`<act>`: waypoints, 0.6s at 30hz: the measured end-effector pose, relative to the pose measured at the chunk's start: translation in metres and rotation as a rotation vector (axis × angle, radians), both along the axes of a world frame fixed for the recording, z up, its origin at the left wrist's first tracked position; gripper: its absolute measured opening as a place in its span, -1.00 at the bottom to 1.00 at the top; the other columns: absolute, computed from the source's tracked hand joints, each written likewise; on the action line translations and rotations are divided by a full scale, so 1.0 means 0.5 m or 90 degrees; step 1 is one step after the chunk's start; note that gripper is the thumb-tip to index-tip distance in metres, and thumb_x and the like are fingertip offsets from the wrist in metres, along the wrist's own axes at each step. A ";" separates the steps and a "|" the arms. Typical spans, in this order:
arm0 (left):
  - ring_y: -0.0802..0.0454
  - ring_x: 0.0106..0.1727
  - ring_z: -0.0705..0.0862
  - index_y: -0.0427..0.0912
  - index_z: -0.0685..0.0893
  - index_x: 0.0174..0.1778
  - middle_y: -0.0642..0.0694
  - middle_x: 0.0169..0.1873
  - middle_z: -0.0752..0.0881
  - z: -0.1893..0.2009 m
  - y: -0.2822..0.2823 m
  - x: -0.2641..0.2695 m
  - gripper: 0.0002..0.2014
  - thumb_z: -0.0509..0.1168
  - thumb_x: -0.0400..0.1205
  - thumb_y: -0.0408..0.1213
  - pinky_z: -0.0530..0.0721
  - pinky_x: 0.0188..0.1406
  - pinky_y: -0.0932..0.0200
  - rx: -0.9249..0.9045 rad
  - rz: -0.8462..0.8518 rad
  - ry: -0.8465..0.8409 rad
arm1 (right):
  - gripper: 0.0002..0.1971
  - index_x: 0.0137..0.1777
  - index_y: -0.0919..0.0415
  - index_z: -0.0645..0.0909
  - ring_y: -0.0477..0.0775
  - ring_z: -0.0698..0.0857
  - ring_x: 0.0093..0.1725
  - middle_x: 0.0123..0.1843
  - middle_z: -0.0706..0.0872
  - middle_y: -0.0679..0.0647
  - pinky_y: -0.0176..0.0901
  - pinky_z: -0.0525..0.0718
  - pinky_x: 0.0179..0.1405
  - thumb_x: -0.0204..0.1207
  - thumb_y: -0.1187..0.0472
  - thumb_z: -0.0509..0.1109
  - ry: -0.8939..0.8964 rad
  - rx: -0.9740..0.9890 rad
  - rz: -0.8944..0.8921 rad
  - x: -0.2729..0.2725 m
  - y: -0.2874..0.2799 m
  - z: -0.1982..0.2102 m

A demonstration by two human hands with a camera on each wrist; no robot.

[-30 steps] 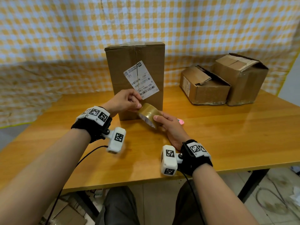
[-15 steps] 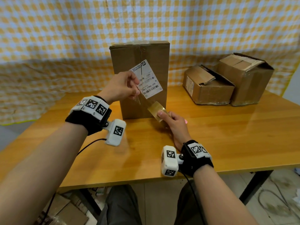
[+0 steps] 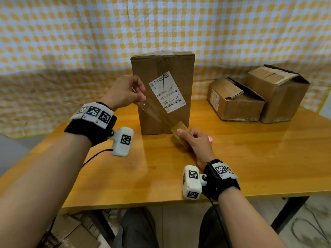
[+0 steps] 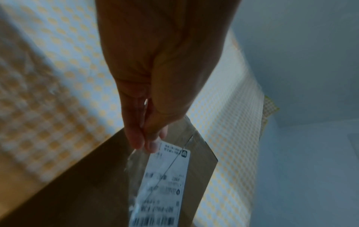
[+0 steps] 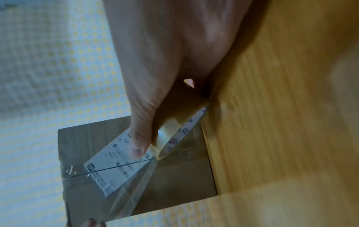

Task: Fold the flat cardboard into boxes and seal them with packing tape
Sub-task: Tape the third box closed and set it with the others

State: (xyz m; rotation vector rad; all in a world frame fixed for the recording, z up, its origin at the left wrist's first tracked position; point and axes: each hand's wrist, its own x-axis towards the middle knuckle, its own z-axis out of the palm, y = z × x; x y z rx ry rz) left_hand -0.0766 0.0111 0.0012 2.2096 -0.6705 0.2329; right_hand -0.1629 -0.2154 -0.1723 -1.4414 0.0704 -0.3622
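While the right hand (image 3: 195, 140) grips the roll of packing tape (image 3: 179, 129) low, just in front of the tall cardboard box (image 3: 163, 93) near its foot, the left hand (image 3: 125, 92) pinches the free end of the clear tape strip (image 3: 155, 113) between thumb and fingers (image 4: 153, 144), up and to the left. The strip runs taut on a slant between the two hands, from upper left down to lower right, crossing in front of the box's near face and its white shipping label (image 3: 167, 92). From these views I cannot tell whether the strip touches the cardboard yet; it seems to hang just clear of it.

The box stands upright on the wooden surface (image 3: 232, 158), with a centre seam running down its near face and clear tape already over the top edge. The long axis of the strip is diagonal, whereas the seam is vertical, so the coming move likely turns on swinging the strip upright. The left hand is nearer the top of the box, the right nearer the bottom.

A second ago both hands were close together at the roll, the left fingers picking at the tape's end. Half a second ago the left had begun to lift. Now it is higher and a much longer length is drawn out. Two other cardboard boxes (image 3: 234, 102) sit well apart at the right.
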 end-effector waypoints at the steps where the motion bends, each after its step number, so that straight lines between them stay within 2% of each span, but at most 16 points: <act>1: 0.26 -0.46 0.73 -0.32 0.63 -0.01 -0.13 -0.30 0.73 0.006 0.001 0.000 -0.84 0.44 0.57 -0.55 0.69 -0.43 0.38 -0.006 0.007 -0.016 | -0.46 -0.38 0.05 0.48 0.16 0.48 -0.19 -0.24 0.55 0.22 0.01 0.48 -0.23 0.14 -0.30 0.70 0.009 -0.004 0.017 -0.003 0.001 0.002; 3: 0.28 -0.43 0.72 -0.27 0.63 -0.01 -0.08 -0.30 0.73 0.017 0.011 0.004 -0.83 0.45 0.57 -0.52 0.68 -0.39 0.35 -0.020 0.025 -0.042 | -0.54 -0.33 0.04 0.63 0.21 0.54 -0.16 -0.17 0.61 0.39 -0.11 0.54 -0.30 0.16 -0.30 0.68 0.014 -0.013 0.057 -0.007 -0.001 0.005; 4: 0.29 -0.41 0.72 -0.25 0.63 -0.01 -0.06 -0.30 0.73 0.020 0.019 0.005 -0.83 0.45 0.57 -0.52 0.68 -0.37 0.33 -0.023 0.027 -0.047 | -0.58 -0.27 0.04 0.70 0.24 0.60 -0.10 -0.08 0.66 0.44 -0.08 0.58 -0.21 0.19 -0.28 0.67 0.018 -0.018 0.079 -0.008 -0.003 0.004; 7: 0.36 -0.40 0.69 -0.27 0.62 0.01 -0.06 -0.31 0.74 0.025 0.037 0.001 -0.82 0.43 0.56 -0.54 0.58 -0.41 0.45 -0.017 0.023 -0.065 | -0.59 -0.17 0.09 0.79 0.26 0.69 0.14 0.08 0.76 0.29 0.21 0.59 0.27 0.27 -0.26 0.62 0.034 -0.066 0.133 -0.012 0.000 0.009; 9: 0.38 -0.40 0.68 -0.29 0.62 0.03 -0.08 -0.28 0.73 0.029 0.047 -0.001 -0.82 0.42 0.57 -0.53 0.53 -0.43 0.53 -0.023 0.024 -0.084 | -0.59 -0.13 0.11 0.79 0.35 0.67 0.23 0.12 0.75 0.28 0.31 0.55 0.41 0.31 -0.24 0.63 0.039 -0.073 0.140 -0.009 0.003 0.021; 10: 0.37 -0.39 0.68 -0.29 0.63 0.03 -0.08 -0.26 0.72 0.032 0.052 0.000 -0.83 0.42 0.58 -0.52 0.53 -0.40 0.54 -0.028 0.023 -0.091 | -0.65 -0.15 0.10 0.77 0.35 0.67 0.18 0.08 0.74 0.28 0.26 0.57 0.37 0.36 -0.19 0.61 0.026 -0.059 0.135 -0.009 0.003 0.034; 12: 0.32 -0.34 0.70 -0.25 0.63 0.04 -0.09 -0.23 0.72 0.039 0.061 0.004 -0.83 0.42 0.59 -0.49 0.56 -0.33 0.48 -0.040 0.019 -0.097 | -0.80 -0.23 0.07 0.71 0.21 0.66 0.04 -0.04 0.72 0.21 0.12 0.59 0.17 0.49 -0.03 0.52 -0.014 -0.047 0.122 -0.013 -0.003 0.073; 13: 0.29 -0.31 0.71 -0.21 0.63 0.03 -0.08 -0.21 0.73 0.042 0.065 0.005 -0.83 0.43 0.59 -0.47 0.57 -0.29 0.44 -0.050 0.017 -0.100 | -0.82 -0.25 0.06 0.67 0.16 0.67 0.00 -0.08 0.72 0.17 0.07 0.60 0.08 0.55 0.03 0.48 -0.036 -0.062 0.113 -0.013 -0.009 0.096; 15: 0.24 -0.27 0.70 -0.16 0.63 0.02 -0.03 -0.19 0.72 0.046 0.068 0.006 -0.83 0.45 0.59 -0.42 0.59 -0.27 0.41 -0.080 0.015 -0.108 | -0.83 -0.20 0.12 0.66 0.05 0.73 -0.08 -0.13 0.76 0.08 -0.01 0.67 -0.02 0.60 0.09 0.45 -0.063 -0.110 0.097 -0.013 -0.025 0.141; 18: 0.15 -0.20 0.70 -0.13 0.64 0.05 0.00 -0.18 0.69 0.054 0.066 0.005 -0.82 0.45 0.60 -0.41 0.58 -0.31 0.46 -0.141 -0.002 -0.109 | -0.84 -0.08 0.21 0.69 -0.06 0.76 -0.15 -0.15 0.79 0.00 -0.11 0.73 -0.07 0.60 0.11 0.46 -0.110 -0.199 0.067 -0.009 -0.058 0.210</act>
